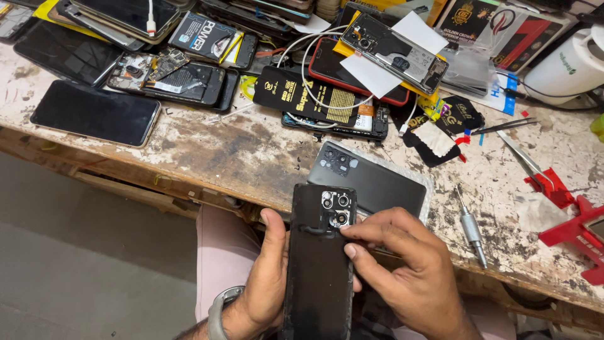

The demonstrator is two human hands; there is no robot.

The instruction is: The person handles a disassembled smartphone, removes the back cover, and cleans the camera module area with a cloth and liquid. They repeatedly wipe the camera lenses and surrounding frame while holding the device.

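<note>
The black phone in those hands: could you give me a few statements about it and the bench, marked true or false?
1. The left hand grips the black phone by its edge. True.
2. The right hand holds the tweezers. False: they lie on the workbench; its fingers touch the phone near the camera lenses.
3. A screwdriver lies right of the hands. True.
4. The grey back cover lies on the floor. False: it is on the workbench.

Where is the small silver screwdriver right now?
In the head view, the screwdriver lies on the worn workbench, right of the right hand, between the dark back cover and the red tool.
</note>
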